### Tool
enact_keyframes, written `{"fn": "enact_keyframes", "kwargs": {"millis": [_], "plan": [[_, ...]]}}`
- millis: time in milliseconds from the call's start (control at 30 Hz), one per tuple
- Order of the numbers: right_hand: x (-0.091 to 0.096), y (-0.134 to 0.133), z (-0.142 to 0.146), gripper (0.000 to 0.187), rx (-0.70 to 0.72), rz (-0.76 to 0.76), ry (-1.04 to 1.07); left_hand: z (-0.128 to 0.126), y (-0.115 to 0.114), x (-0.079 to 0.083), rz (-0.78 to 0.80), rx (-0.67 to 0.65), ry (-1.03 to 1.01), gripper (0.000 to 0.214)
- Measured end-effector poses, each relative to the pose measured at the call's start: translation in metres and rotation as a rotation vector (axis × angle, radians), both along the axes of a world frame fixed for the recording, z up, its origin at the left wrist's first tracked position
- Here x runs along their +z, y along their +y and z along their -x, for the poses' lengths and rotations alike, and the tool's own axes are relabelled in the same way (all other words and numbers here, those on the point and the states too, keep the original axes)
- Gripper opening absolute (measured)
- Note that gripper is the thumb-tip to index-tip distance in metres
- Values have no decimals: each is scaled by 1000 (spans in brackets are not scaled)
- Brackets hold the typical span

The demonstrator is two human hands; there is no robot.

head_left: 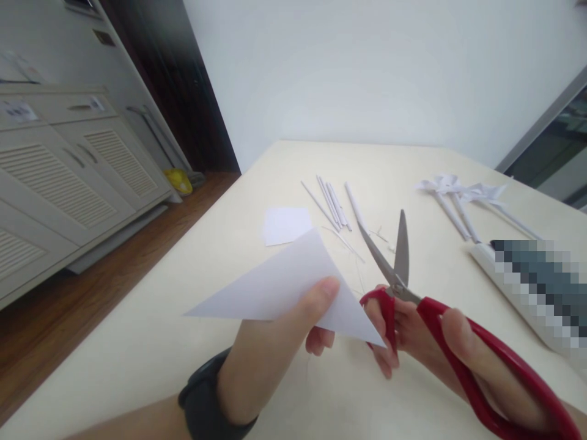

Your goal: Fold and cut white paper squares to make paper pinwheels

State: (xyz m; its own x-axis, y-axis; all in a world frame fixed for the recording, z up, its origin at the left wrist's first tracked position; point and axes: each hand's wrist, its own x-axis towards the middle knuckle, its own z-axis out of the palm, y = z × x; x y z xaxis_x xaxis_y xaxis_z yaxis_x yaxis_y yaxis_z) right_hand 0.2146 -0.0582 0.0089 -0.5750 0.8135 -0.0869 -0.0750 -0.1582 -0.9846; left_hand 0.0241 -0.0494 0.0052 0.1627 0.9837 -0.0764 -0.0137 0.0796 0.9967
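My left hand (pixel 275 342) pinches a folded white paper triangle (pixel 284 284) between thumb and fingers, holding it above the table. A dark band sits on that wrist. My right hand (pixel 440 348) grips red-handled scissors (pixel 403 287), fingers through the loops, with the steel blades spread apart and pointing away from me. The blades stand just right of the triangle's corner and do not touch it.
On the cream table (pixel 137 348) lie a small white paper square (pixel 287 225), several thin rolled paper sticks (pixel 332 205), paper pinwheels on sticks (pixel 458 195) at the right, and a blurred-out object (pixel 536 287). Cabinets (pixel 59 171) and wood floor lie to the left.
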Motion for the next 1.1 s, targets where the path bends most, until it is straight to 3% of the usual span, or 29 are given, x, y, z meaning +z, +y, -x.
{"fn": "enact_keyframes", "kwargs": {"millis": [100, 167, 333, 467, 633, 867, 1100], "plan": [[-10, 2, -1, 46, 136, -28, 33, 2, 3, -2, -29, 47, 31, 42], [-11, 2, -2, 46, 124, -25, -44, 3, 6, -2, -44, 68, 68, 42], [7, -2, 0, 48, 137, 201, -204, 2, 9, 2, -32, 102, 162, 43], [14, -3, 2, 53, 148, 224, -213, 2, 11, 3, 9, 139, 193, 45], [11, -1, 3, 52, 161, 221, -191, 1, 9, -2, 67, 40, 140, 41], [18, 3, 3, 42, 181, 100, -294, -1, 6, 0, 129, -75, 56, 45], [11, 4, 7, 49, 207, 149, -248, -1, 5, -1, 200, -115, 21, 45]]}}
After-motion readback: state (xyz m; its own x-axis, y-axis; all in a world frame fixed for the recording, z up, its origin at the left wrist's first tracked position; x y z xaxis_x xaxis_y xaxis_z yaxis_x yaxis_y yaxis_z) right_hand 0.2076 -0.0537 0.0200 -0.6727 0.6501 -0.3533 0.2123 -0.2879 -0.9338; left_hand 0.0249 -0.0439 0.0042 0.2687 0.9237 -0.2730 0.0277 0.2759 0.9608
